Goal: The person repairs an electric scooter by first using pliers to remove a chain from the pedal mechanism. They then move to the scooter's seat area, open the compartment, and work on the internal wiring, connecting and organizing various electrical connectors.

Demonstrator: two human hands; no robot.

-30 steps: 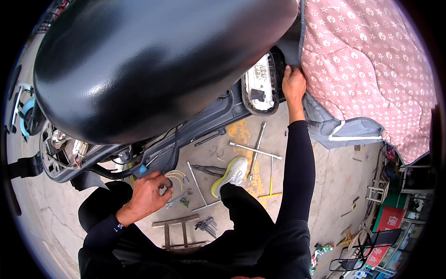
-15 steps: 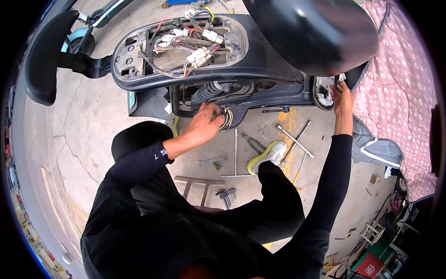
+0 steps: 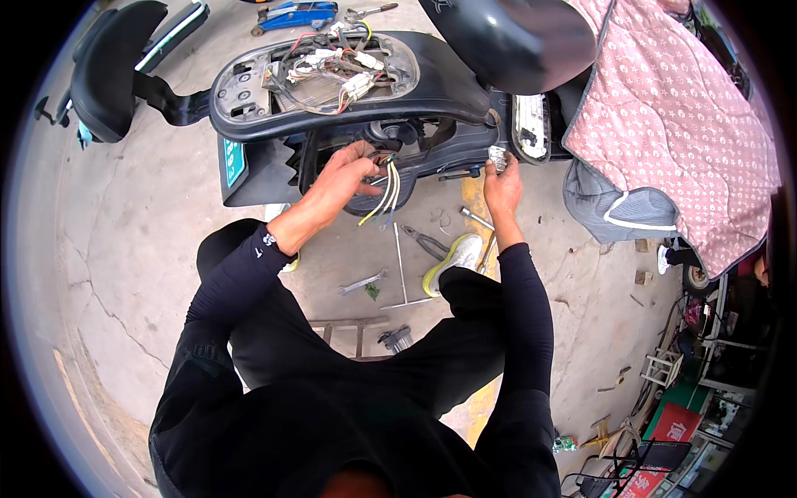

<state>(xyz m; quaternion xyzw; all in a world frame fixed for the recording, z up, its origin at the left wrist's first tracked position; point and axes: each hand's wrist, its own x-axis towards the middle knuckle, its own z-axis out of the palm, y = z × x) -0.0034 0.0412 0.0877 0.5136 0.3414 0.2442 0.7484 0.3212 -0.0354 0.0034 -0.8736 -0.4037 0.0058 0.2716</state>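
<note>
The left hand (image 3: 336, 184) pinches the upper end of some loose wires (image 3: 393, 184); they look light and bendy, best held where they bunch. The right hand (image 3: 503, 189) grips a small white piece (image 3: 497, 155), probably light, best taken by its edges. Both are beside the scooter (image 3: 444, 91).

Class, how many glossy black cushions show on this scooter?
2: the rounded black backrest cushion, upper left, and the black seat cushion, top, right of centre, beyond the bare right hand, partly out of frame.
</note>
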